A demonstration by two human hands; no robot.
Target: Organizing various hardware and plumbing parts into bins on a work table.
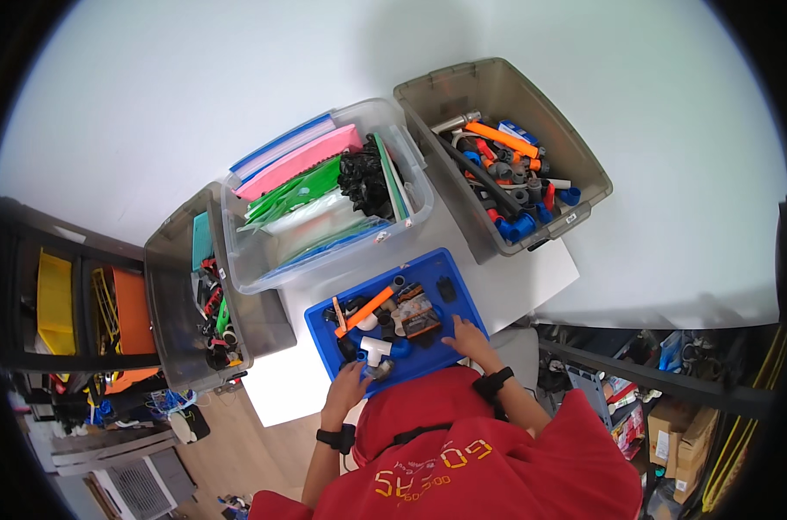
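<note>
A blue plastic tray [442, 364] lies on the white table before me. Inside it are an orange tube [371, 307], a white plastic tee fitting [375, 349], a small printed box [417, 313], a black piece [445, 289] and several blue, grey and black pipe fittings. My left hand [349, 392] is at the tray's near left edge, beside a greyish fitting [379, 370]; whether its fingers hold anything is unclear. My right hand [468, 338] reaches over the tray's right side, fingers apart, with nothing in it, to the right of the printed box.
Behind the tray stands a clear bin [325, 273] of folders and plastic bags. A grey bin [582, 162] of pipe fittings is at the back right, another grey bin [166, 299] of mixed items at the left. Shelves [653, 377] flank both sides; a white wall rises behind.
</note>
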